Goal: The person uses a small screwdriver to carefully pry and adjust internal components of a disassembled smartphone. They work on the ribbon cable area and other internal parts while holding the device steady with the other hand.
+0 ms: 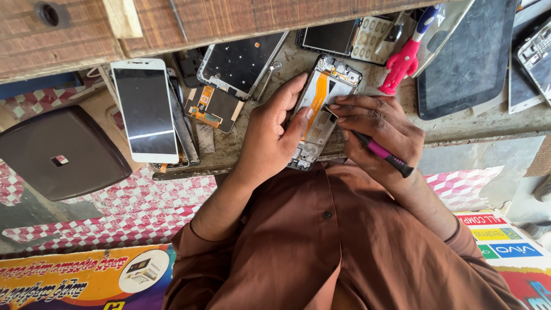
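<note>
An opened phone (321,97) with its back off, showing a metal frame and an orange flex cable, lies tilted at the front edge of the workbench (488,123). My left hand (270,135) grips its left side, thumb resting on the frame. My right hand (376,126) holds a small screwdriver (383,154) with a pink and black handle tucked in the palm. Its fingertips press on the middle of the phone's inside. Brown sleeves cover both of my forearms.
A white phone (144,109) lies face up at the left, beside several stripped phone frames and screens (238,60). A pink figure-shaped brush (404,60) and a dark tablet (470,57) sit at the right. A brown stool (60,152) stands lower left; a wooden shelf (229,17) overhangs the bench.
</note>
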